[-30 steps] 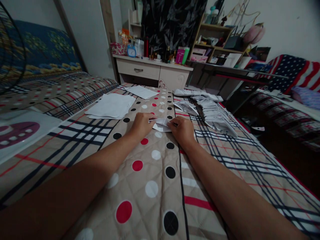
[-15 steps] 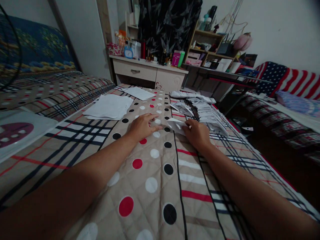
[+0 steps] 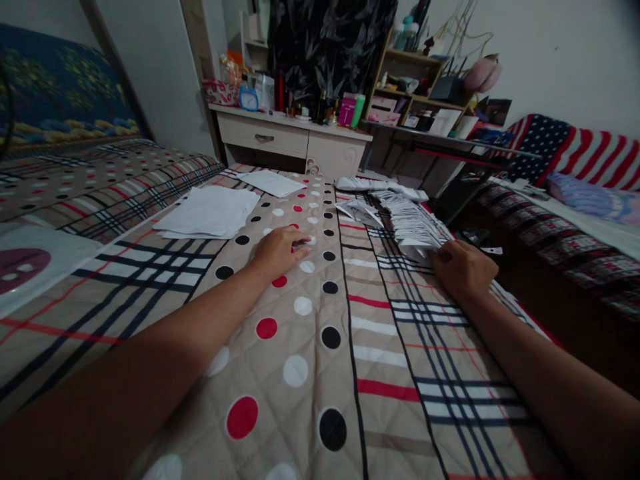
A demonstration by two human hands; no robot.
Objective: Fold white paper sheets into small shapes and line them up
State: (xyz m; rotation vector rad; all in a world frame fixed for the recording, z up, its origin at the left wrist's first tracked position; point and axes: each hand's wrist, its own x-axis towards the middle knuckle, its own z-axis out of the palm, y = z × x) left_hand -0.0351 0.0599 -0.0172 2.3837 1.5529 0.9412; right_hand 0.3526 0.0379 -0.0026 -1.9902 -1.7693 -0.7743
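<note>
My left hand (image 3: 283, 253) rests low over the patterned bedspread (image 3: 300, 340), fingers apart and nothing in them. To its left lies a stack of white paper sheets (image 3: 207, 211). My right hand (image 3: 465, 267) is closed at the near right end of a row of folded white papers (image 3: 407, 220), its fingers pinching the edge of a folded white paper (image 3: 417, 248). Left of that row lies a loose folded paper piece (image 3: 359, 211). Another white sheet (image 3: 273, 183) is flat on the bed beyond the stack.
A white bag with a dark red print (image 3: 30, 267) lies at the left edge. Behind the bed stand a white dresser (image 3: 285, 143) with small items and a shelf (image 3: 410, 107). A couch with a flag-patterned cover (image 3: 590, 157) is at the right.
My right hand has moved right with the folded paper, from the middle of the bed to the near end of the row. My left hand stays nearly in place, its fingers closer together.
</note>
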